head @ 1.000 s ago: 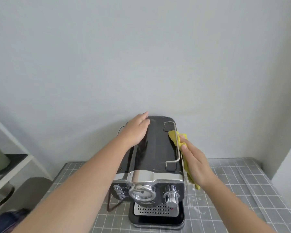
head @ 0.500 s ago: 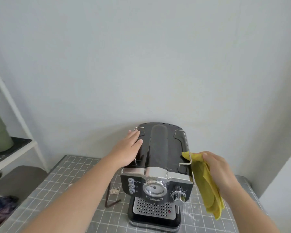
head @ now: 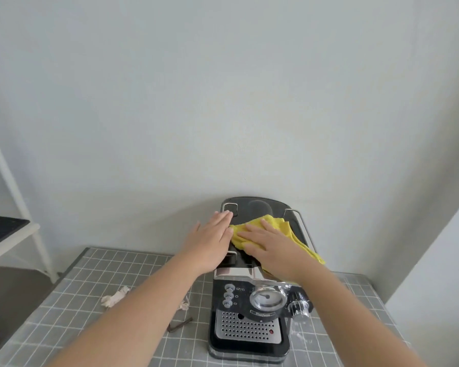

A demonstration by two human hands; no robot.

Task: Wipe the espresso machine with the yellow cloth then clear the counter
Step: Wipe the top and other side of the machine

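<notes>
A black and chrome espresso machine (head: 252, 308) stands on the grey checked counter (head: 96, 282), its back to the wall. My left hand (head: 210, 242) lies flat on the left edge of the machine's top, fingers together, holding nothing. The yellow cloth (head: 281, 226) is spread over the middle and right of the top, and my right hand (head: 268, 247) presses flat on it. Part of the cloth hangs past the right rail. The chrome rail (head: 306, 229) runs along the right side.
Crumpled whitish scraps (head: 114, 299) and a small brown stick (head: 179, 325) lie on the counter left of the machine. White specks (head: 302, 329) dot the counter on its right. A white shelf unit (head: 10, 234) stands at the left. A wall corner juts at right.
My right hand moved the cloth from the machine's right side up onto its top and now presses it flat. My left hand has stayed on the left of the top.
</notes>
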